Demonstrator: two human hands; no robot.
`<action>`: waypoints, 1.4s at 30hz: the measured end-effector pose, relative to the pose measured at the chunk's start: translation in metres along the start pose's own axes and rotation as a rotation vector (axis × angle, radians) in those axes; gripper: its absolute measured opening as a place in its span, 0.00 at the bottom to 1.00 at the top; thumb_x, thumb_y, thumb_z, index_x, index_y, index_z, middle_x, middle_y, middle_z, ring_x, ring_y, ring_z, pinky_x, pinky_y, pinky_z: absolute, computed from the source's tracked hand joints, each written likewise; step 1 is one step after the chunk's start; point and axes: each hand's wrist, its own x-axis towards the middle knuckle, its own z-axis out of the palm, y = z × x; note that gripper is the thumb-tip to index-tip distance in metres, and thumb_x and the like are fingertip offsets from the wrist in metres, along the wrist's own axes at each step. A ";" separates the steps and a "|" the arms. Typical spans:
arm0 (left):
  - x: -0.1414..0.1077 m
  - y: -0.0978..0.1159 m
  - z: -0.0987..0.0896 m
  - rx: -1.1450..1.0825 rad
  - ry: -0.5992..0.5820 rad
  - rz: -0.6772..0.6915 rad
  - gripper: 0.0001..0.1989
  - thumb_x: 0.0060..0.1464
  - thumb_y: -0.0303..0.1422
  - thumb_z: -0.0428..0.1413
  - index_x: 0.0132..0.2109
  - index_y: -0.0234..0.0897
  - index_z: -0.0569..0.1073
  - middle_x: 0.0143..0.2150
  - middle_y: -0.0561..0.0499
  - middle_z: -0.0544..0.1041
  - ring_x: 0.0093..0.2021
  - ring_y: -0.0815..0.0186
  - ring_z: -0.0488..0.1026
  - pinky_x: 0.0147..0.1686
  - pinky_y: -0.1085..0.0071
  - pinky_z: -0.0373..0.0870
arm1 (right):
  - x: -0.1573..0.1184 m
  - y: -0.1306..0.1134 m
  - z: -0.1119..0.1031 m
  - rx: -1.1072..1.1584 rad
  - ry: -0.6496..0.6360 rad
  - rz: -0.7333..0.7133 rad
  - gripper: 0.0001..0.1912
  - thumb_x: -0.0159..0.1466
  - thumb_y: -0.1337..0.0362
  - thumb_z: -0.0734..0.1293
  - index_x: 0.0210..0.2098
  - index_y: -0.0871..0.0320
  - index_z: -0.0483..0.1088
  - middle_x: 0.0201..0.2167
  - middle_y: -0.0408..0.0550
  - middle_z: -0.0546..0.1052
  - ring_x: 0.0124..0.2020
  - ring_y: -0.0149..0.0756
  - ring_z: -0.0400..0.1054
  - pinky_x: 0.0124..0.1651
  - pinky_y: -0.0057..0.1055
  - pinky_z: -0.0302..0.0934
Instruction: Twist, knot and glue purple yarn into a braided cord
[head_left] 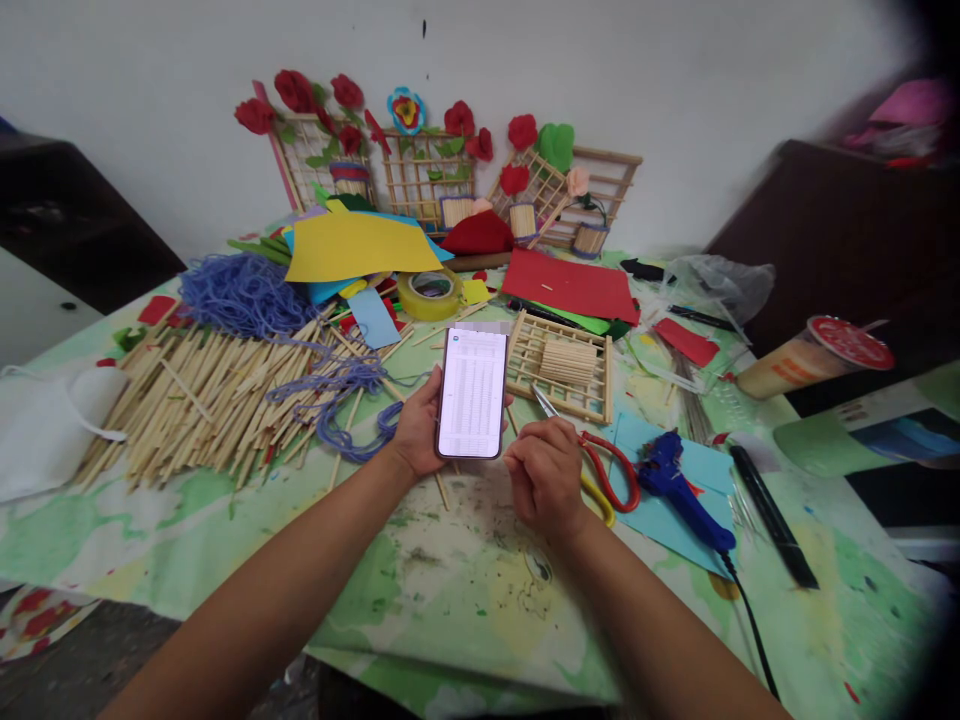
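Observation:
A smartphone (472,395) with a bright screen of small text rests upright in my left hand (421,425), whose fingers wrap behind it. Just right of the phone's lower corner is my right hand (547,475), its fingers curled together; whether anything small is between them is hidden. Beyond the right hand lies a stick lattice (604,370) with a small stick bundle (568,362) on it. Scissors (616,470) with red and yellow handles lie against the right hand's far side.
Wooden sticks (202,410) and purple yarn (244,292) cover the left. At right are a blue glue gun (686,495) with a cord, a black marker (772,515) and a drink cup (814,355). Coloured paper (360,247), tape (430,295) and flower lattices (427,170) stand behind.

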 end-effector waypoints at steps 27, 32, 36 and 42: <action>-0.001 0.001 -0.001 -0.002 -0.009 -0.012 0.36 0.61 0.52 0.36 0.65 0.30 0.58 0.49 0.32 0.76 0.44 0.47 0.77 0.45 0.51 0.70 | 0.002 -0.003 -0.001 0.007 0.091 0.102 0.08 0.62 0.71 0.58 0.28 0.56 0.63 0.24 0.45 0.72 0.32 0.37 0.66 0.41 0.38 0.55; -0.001 0.001 -0.001 -0.002 -0.013 0.002 0.35 0.61 0.50 0.37 0.65 0.30 0.59 0.48 0.32 0.77 0.43 0.48 0.77 0.44 0.51 0.71 | 0.003 -0.003 -0.001 0.013 0.083 0.060 0.08 0.62 0.73 0.59 0.32 0.56 0.67 0.24 0.44 0.73 0.32 0.36 0.67 0.40 0.37 0.55; 0.000 0.001 -0.003 -0.020 -0.030 -0.009 0.34 0.61 0.51 0.37 0.63 0.30 0.61 0.48 0.33 0.77 0.43 0.48 0.78 0.45 0.52 0.70 | 0.002 -0.002 -0.002 0.033 0.056 0.041 0.07 0.62 0.72 0.59 0.29 0.56 0.64 0.22 0.43 0.70 0.30 0.36 0.66 0.39 0.36 0.55; 0.000 0.000 0.000 -0.034 -0.007 0.014 0.34 0.61 0.50 0.36 0.63 0.29 0.62 0.48 0.33 0.77 0.45 0.49 0.77 0.47 0.52 0.69 | -0.001 0.001 -0.002 0.048 -0.016 -0.013 0.06 0.59 0.71 0.59 0.26 0.56 0.59 0.20 0.43 0.67 0.29 0.36 0.63 0.37 0.38 0.54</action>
